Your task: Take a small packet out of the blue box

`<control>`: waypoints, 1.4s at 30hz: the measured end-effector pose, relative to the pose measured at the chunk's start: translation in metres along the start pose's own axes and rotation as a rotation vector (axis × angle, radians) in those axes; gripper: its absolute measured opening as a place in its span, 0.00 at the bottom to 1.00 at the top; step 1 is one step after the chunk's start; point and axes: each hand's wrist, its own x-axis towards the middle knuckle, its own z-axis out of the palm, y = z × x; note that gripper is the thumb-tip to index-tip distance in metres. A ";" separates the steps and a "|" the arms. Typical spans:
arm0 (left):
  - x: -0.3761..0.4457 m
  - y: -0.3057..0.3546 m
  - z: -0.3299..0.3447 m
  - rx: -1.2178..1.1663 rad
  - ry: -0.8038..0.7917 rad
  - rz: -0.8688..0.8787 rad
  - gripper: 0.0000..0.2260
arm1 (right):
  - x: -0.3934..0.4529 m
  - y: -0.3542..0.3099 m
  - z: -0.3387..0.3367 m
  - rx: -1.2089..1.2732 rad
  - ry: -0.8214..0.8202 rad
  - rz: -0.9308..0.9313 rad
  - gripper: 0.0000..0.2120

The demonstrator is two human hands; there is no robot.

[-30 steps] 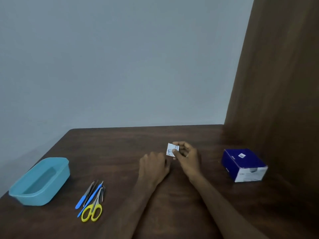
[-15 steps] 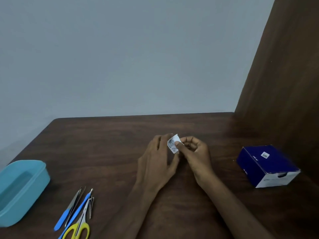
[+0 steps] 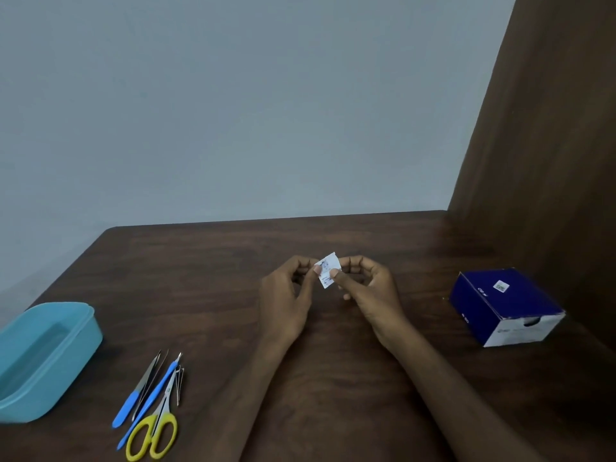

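I have a small white packet (image 3: 328,270) pinched between both hands, lifted just above the dark wooden table (image 3: 206,268), near its middle. The packet is tilted, 1 corner pointing up and away from me, and it carries some dark print that is too small to read. My left hand (image 3: 288,295) nips its left edge between thumb and forefinger, the other fingers curled in behind. My right hand (image 3: 368,291) grips the lower right edge with the thumb on the face toward me and the fingers curled round the back. The 2 hands sit close together, with only the packet between the thumbs.

To the right of my grip, well apart, a dark blue box (image 3: 505,305) with a white end rests on the table near the brown panel (image 3: 550,161). To the left and nearer me lie a pair of yellow-handled scissors (image 3: 155,431), 2 blue-handled tools (image 3: 146,395) and dark tweezers (image 3: 151,375), all bunched side by side. Further left, at the table's edge, stands a light blue tub (image 3: 43,358). Beyond my hands rises a plain grey wall (image 3: 233,111).
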 end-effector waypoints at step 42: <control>-0.006 0.007 -0.003 0.187 0.055 0.161 0.02 | -0.004 -0.008 -0.008 0.072 -0.108 0.049 0.05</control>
